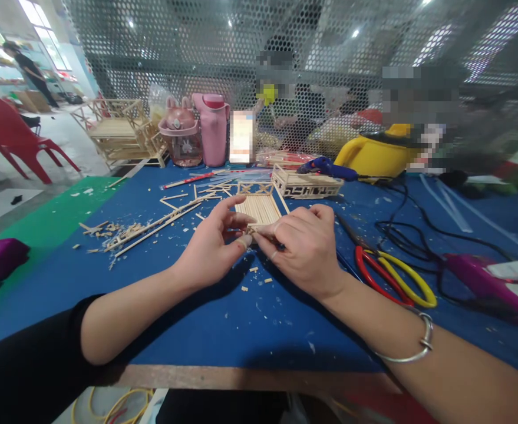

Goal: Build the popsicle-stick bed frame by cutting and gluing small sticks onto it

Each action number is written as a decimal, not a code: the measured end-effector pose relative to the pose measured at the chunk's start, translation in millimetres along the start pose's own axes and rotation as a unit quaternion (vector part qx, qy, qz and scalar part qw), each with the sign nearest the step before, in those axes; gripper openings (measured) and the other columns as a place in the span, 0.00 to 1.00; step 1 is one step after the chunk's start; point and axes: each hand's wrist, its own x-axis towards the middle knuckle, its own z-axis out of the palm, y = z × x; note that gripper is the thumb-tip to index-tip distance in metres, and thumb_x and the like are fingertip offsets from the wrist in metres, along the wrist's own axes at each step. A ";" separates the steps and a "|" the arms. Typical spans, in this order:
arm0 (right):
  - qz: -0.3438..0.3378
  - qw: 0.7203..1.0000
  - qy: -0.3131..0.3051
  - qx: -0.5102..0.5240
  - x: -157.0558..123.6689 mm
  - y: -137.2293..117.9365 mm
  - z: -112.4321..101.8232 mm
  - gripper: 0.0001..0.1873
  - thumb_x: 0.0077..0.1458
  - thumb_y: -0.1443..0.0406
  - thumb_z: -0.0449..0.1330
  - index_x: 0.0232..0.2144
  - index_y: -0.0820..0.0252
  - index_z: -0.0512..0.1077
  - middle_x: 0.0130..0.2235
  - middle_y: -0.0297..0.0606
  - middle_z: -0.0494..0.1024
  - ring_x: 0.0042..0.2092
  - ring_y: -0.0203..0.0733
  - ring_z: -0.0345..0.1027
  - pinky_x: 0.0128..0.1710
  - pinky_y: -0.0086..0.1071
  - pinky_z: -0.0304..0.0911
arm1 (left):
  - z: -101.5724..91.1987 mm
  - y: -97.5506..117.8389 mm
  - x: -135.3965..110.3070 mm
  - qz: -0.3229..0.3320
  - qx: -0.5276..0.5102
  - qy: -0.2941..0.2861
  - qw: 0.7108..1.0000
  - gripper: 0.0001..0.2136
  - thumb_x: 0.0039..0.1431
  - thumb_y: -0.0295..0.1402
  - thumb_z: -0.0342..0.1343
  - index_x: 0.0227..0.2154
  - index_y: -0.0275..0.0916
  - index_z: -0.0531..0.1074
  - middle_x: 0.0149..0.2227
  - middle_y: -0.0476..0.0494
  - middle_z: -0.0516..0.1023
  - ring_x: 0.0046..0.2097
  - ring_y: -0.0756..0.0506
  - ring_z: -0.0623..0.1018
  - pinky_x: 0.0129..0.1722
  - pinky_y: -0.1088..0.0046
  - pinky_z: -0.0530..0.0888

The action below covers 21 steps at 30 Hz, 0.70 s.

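Red chair (13,132), pink bottle (215,135)

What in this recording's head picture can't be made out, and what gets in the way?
Head view: near end of the pale slatted wooden panel, covered by the bare left hand and bare right hand.
Head view: any writing on the bright rectangular screen, too washed out and blurred to read.
Head view: the rest of the purple-and-white object, cut off by the left edge.
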 end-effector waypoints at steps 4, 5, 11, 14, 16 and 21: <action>-0.010 1.000 -0.011 -0.012 0.6 -0.1 0.3 0.15 0.58 0.62 0.54 0.21 0.58 0.71 0.21 0.32 0.73 0.29 0.38 0.60 0.36 0.39 0.46 | -1.3 -0.9 2.2 -0.018 -0.019 -0.005 1.000 0.27 0.52 0.21 0.54 0.55 0.38 0.55 0.40 0.43 0.76 0.42 0.48 0.76 0.46 0.67 0.72; -0.014 1.000 -0.013 -0.014 0.5 -0.2 0.2 0.15 0.59 0.62 0.54 0.21 0.58 0.71 0.21 0.32 0.74 0.29 0.39 0.60 0.36 0.40 0.45 | -1.5 -0.8 2.5 -0.020 -0.021 -0.006 1.000 0.27 0.52 0.21 0.54 0.55 0.38 0.55 0.40 0.43 0.76 0.41 0.48 0.77 0.46 0.67 0.72; -0.019 1.000 -0.008 -0.023 0.5 -0.5 -0.2 0.15 0.59 0.63 0.53 0.22 0.58 0.72 0.22 0.33 0.74 0.30 0.39 0.60 0.36 0.40 0.46 | -0.7 2.0 3.2 -0.031 -0.009 0.012 0.999 0.25 0.52 0.20 0.53 0.53 0.38 0.57 0.38 0.44 0.78 0.40 0.48 0.78 0.42 0.68 0.74; -0.011 1.000 -0.010 -0.018 0.0 -0.4 0.3 0.15 0.60 0.64 0.52 0.22 0.58 0.71 0.22 0.33 0.74 0.30 0.39 0.60 0.36 0.41 0.46 | -0.4 2.5 3.2 -0.029 0.004 0.018 0.999 0.24 0.53 0.21 0.53 0.53 0.38 0.57 0.39 0.43 0.78 0.40 0.48 0.78 0.42 0.68 0.74; -0.003 1.000 -0.008 -0.009 -0.6 -0.5 0.9 0.16 0.60 0.64 0.52 0.22 0.58 0.71 0.22 0.33 0.74 0.30 0.39 0.61 0.37 0.41 0.46 | -0.4 2.2 3.2 -0.028 0.011 0.018 0.999 0.24 0.53 0.22 0.53 0.53 0.38 0.57 0.39 0.43 0.78 0.40 0.48 0.78 0.41 0.69 0.74; 0.008 1.000 -0.001 0.004 -2.3 -0.7 1.5 0.15 0.59 0.64 0.53 0.21 0.58 0.70 0.22 0.33 0.73 0.30 0.39 0.61 0.37 0.41 0.46 | -0.6 2.0 3.3 -0.030 0.015 0.018 0.999 0.24 0.55 0.23 0.53 0.54 0.39 0.56 0.39 0.43 0.78 0.39 0.49 0.78 0.40 0.70 0.74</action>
